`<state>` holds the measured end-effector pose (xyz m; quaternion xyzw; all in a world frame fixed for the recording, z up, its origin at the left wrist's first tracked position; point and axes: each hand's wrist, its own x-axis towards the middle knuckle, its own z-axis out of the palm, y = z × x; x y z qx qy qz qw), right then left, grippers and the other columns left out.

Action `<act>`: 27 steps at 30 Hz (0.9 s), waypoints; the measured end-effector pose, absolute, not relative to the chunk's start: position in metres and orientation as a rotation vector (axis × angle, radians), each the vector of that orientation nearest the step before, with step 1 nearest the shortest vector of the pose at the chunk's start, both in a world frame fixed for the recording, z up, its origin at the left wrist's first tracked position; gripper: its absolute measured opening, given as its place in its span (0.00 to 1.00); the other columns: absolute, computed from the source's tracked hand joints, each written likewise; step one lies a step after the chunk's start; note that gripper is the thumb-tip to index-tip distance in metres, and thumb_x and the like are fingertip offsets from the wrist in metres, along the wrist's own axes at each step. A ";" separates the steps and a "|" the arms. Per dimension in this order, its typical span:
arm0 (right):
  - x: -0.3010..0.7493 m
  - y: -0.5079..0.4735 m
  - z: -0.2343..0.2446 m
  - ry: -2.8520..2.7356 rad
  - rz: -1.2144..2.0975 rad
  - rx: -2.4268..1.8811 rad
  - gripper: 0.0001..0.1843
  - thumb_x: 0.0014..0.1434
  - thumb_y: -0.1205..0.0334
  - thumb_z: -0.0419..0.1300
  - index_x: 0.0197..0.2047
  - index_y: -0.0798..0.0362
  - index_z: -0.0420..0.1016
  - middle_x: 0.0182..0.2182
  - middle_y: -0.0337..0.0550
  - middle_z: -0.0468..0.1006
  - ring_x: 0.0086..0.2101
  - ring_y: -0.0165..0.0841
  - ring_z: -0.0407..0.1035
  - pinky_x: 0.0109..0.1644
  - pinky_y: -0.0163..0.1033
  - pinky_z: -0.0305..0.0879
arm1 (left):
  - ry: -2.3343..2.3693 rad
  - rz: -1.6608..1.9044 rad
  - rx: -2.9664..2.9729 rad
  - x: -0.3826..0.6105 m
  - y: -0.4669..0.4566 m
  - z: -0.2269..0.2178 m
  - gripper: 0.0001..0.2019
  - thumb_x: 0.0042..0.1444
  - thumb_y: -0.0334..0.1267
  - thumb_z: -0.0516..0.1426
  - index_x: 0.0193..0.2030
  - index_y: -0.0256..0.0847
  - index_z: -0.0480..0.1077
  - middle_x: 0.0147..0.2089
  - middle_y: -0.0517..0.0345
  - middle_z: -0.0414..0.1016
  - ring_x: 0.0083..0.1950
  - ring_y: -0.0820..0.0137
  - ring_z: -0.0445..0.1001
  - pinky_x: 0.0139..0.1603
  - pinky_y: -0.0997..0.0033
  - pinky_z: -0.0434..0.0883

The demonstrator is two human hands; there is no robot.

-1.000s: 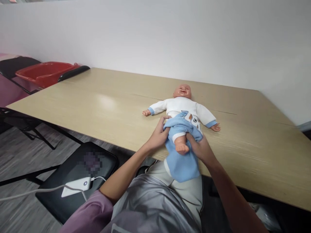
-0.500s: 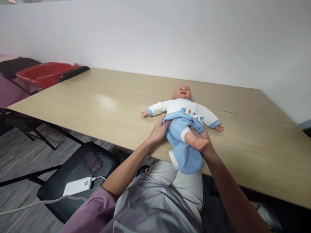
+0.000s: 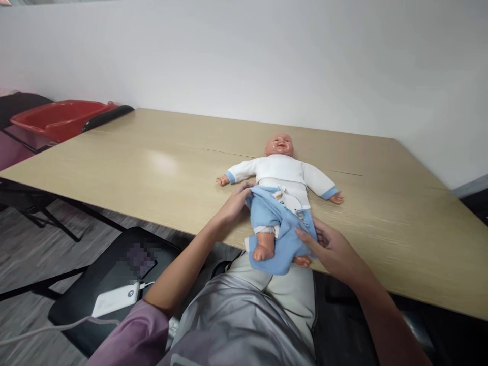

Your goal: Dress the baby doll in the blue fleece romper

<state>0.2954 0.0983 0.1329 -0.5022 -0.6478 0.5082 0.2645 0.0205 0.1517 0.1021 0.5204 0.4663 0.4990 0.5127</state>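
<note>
Single view, from a head-worn camera above the wearer's lap, facing forward and steeply down across the table. The table's near edge runs through the lower half of the frame; the wall fills the top. The left hand and right hand sit close, right of centre. The doll is seen from its foot end, its head away from the lens. The chair is viewed from above, lower left; the tub stands farther off.
</note>
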 end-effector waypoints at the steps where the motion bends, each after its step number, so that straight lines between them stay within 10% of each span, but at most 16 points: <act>1: 0.296 0.094 0.132 -1.719 1.390 -1.360 0.23 0.63 0.37 0.66 0.44 0.49 0.78 0.29 0.37 0.78 0.30 0.37 0.72 0.33 0.39 0.72 | 1.145 1.202 1.331 0.019 0.151 0.105 0.12 0.63 0.37 0.50 0.48 0.42 0.72 0.54 0.50 0.77 0.61 0.57 0.72 0.68 0.56 0.67; 8: 0.286 0.096 0.119 -1.416 1.266 -1.227 0.29 0.60 0.32 0.67 0.50 0.46 0.78 0.30 0.38 0.78 0.29 0.37 0.71 0.32 0.39 0.72 | 0.946 0.965 2.074 0.042 0.142 0.171 0.27 0.65 0.49 0.62 0.68 0.47 0.65 0.71 0.49 0.68 0.72 0.54 0.65 0.73 0.57 0.61; 12: 0.291 0.103 0.122 -1.434 1.212 -1.204 0.29 0.64 0.33 0.63 0.55 0.47 0.79 0.49 0.43 0.84 0.48 0.42 0.76 0.50 0.41 0.76 | 0.722 0.391 2.232 0.072 0.160 0.192 0.32 0.53 0.53 0.72 0.60 0.43 0.71 0.54 0.50 0.80 0.55 0.54 0.77 0.54 0.61 0.71; 16: 0.311 0.095 0.138 -1.616 1.233 -1.338 0.27 0.65 0.36 0.63 0.53 0.50 0.81 0.45 0.42 0.85 0.43 0.43 0.77 0.44 0.41 0.76 | 0.606 0.337 2.213 0.082 0.183 0.184 0.19 0.56 0.50 0.70 0.46 0.40 0.74 0.40 0.58 0.77 0.44 0.62 0.76 0.46 0.66 0.69; 23: 0.330 0.081 0.159 -2.065 1.224 -1.339 0.21 0.66 0.40 0.64 0.42 0.50 0.83 0.40 0.42 0.86 0.42 0.45 0.77 0.49 0.44 0.76 | 0.564 0.495 2.054 0.077 0.182 0.167 0.19 0.65 0.48 0.60 0.57 0.40 0.71 0.59 0.48 0.77 0.62 0.58 0.74 0.63 0.62 0.69; 27: 0.325 0.085 0.151 -1.672 1.276 -1.448 0.32 0.65 0.33 0.61 0.58 0.49 0.79 0.49 0.47 0.86 0.51 0.49 0.78 0.56 0.48 0.77 | 0.684 0.546 1.962 0.080 0.177 0.168 0.24 0.65 0.53 0.60 0.62 0.41 0.69 0.66 0.47 0.74 0.70 0.55 0.69 0.70 0.61 0.65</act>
